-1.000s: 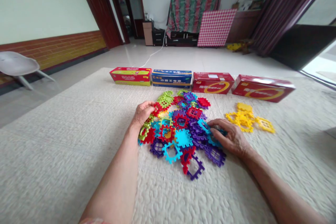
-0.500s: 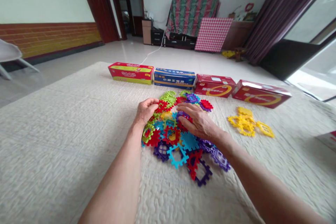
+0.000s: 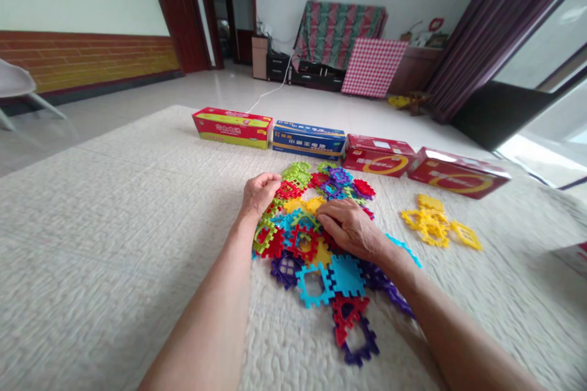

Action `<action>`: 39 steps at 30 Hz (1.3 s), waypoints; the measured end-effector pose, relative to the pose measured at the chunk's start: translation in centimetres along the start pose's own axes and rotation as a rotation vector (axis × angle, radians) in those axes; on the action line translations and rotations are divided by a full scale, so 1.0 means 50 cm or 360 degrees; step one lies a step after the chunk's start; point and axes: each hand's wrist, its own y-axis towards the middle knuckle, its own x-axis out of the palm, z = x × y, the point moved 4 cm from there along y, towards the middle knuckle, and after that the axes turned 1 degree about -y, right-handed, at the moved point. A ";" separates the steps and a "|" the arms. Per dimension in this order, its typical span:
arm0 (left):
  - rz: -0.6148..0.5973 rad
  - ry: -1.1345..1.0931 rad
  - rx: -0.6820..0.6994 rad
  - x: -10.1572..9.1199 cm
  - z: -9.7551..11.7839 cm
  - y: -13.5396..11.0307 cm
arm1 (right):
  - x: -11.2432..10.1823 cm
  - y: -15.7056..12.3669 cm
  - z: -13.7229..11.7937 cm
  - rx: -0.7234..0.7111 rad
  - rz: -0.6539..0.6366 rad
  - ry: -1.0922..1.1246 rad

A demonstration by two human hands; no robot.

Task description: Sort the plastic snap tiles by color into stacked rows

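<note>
A pile of flat plastic interlocking blocks with notched edges lies on the quilted mat, in red, green, blue, yellow and purple. My left hand (image 3: 261, 195) rests at the pile's left edge, fingers pinched together beside a red block (image 3: 288, 190) and green blocks (image 3: 297, 175); whatever is between its fingertips is hidden. Over the pile's right middle, my right hand (image 3: 351, 227) has its fingers curled down, and what they hold is concealed. Nearer to me lie a light-blue square block (image 3: 347, 275), a light-blue frame block (image 3: 301, 286), a red triangular block (image 3: 340, 319) and a purple frame block (image 3: 372, 342).
Behind the pile stand a red-and-yellow box (image 3: 233, 129), a blue box (image 3: 309, 139) and two dark-red boxes (image 3: 378, 155). Several yellow blocks (image 3: 428, 223) form a separate group at the right. A white chair (image 3: 16, 80) stands far left.
My right hand has drawn nearer and its fingers have curled in. Blocks under it have spread toward me, and a light-blue piece now shows beside my right wrist. My left hand stays nearly in place.
</note>
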 end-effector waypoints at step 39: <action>0.0027 0.0129 0.0082 0.001 -0.009 0.005 | -0.175 -0.239 0.305 0.1135 0.0587 -0.0775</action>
